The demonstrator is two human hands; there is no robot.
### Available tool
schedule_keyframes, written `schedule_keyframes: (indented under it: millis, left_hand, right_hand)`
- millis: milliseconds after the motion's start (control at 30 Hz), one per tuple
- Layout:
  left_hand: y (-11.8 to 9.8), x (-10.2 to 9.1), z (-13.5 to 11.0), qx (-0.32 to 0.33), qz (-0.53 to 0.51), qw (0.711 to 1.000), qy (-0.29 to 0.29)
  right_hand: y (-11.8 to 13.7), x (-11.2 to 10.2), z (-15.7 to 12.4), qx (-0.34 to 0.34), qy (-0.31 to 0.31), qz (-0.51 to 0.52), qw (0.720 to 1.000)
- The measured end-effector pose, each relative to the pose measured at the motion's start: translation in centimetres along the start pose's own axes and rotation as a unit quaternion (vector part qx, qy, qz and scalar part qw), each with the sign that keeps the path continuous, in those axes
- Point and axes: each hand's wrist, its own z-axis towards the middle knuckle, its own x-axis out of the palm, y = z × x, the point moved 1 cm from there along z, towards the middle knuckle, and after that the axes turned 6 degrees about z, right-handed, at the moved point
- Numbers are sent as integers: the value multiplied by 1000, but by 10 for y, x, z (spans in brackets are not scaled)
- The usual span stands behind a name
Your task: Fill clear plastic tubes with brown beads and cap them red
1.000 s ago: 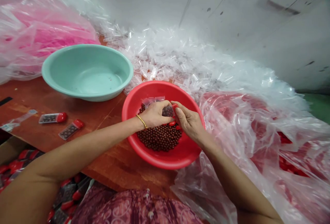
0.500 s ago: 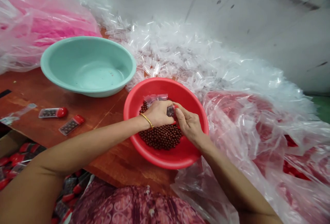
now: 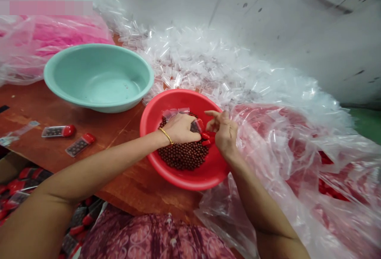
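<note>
A red bowl [image 3: 166, 171] on the wooden table holds a heap of small brown beads [image 3: 183, 155]. My left hand [image 3: 178, 128], with a gold bangle at the wrist, is closed over the beads on several clear plastic tubes [image 3: 176, 112], one part-filled with beads. My right hand [image 3: 224, 132] hovers over the bowl's right side, index finger stretched out and the other fingers curled round red caps [image 3: 207, 136].
A mint green bowl [image 3: 56, 86] stands at the back left. Two filled, red-capped tubes [image 3: 58, 131] lie on the table [image 3: 125, 187] at left. A heap of clear empty tubes [image 3: 214, 68] lines the wall. Plastic bags of red caps [image 3: 327, 171] lie at right, pink ones [image 3: 53, 36] far left.
My right hand has drawn back from my left hand toward the bowl's right rim, index finger now extended. My left hand stays on the tubes over the beads.
</note>
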Motion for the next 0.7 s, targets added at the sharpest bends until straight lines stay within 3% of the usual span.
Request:
schedule_keyframes:
  millis: [100, 233, 400, 600, 700]
  left_hand:
    - [-10, 1, -5, 34, 58, 996, 54]
    - [-29, 4, -11, 56, 117, 987, 90]
    - [-41, 10, -24, 56, 167, 978, 114]
    - [-35, 26, -40, 36, 186, 974, 120]
    - [-32, 13, -52, 21, 186, 977, 105]
  right_hand:
    - [1, 7, 2, 42, -11, 105, 993]
    - [8, 17, 5, 107, 42, 195, 974]
    - [14, 19, -11, 186, 153, 174, 955]
    - [17, 27, -31, 171, 169, 149, 959]
    - [16, 28, -21, 185, 212, 190, 941]
